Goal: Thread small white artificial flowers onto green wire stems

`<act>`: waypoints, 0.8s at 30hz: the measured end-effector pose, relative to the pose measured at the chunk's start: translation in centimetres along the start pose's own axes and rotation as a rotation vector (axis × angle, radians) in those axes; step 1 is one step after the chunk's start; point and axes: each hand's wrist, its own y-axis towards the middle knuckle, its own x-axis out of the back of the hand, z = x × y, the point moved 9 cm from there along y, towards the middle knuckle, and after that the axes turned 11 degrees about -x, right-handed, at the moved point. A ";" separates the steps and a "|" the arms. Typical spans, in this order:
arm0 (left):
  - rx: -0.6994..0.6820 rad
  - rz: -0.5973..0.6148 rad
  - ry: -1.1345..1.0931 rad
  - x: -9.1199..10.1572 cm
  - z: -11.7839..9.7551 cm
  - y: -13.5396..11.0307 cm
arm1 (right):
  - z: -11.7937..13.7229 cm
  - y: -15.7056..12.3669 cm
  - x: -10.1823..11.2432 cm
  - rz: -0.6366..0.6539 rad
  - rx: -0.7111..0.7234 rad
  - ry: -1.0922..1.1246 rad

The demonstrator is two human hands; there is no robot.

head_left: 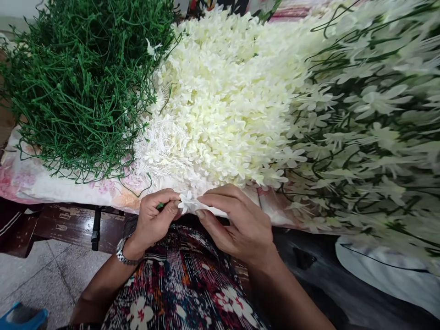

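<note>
Table's packed, so I see little free room past the front edge. Big heap of green stems (85, 87) far left: thin, wiry, tangled, plastic-looking, tips nubby. Middle: broad bank of cream petals (237, 101), soft, fabric-like, layered. Between them, a patch of white threads (160, 142), fine and straight. Right: dense mass of flowers on stems (374, 101), long petals, blurred toward the edge, spilling over the table front near the right forearm. One loose stem (137, 193) curls on the floral cover (68, 191), which looks smooth and creased.

White flower (186, 200), small, pointed petals, sits between both hands at the table's front edge. Left hand (174, 204): thumb and index pinched together at the flower's petal side, a green bit showing between them. Right hand (200, 206): thumb and index tips close about its other end; grip partly unclear. Metal-link watch (125, 254) on left wrist. Below: printed garment (185, 284), worn brown wood (68, 227), black buckle strap (95, 233), speckled floor tiles (51, 261).
</note>
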 end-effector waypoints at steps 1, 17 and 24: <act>0.025 0.002 -0.030 -0.1 0.2 -0.1 | 0.3 0.0 0.0 -0.001 0.021 -0.008; 0.087 0.237 0.225 -1.6 -0.6 0.4 | -0.4 -0.2 -1.1 0.130 0.009 -0.043; -0.061 0.180 0.371 -1.4 -1.2 0.3 | -2.6 -0.4 -1.5 0.134 -0.238 0.118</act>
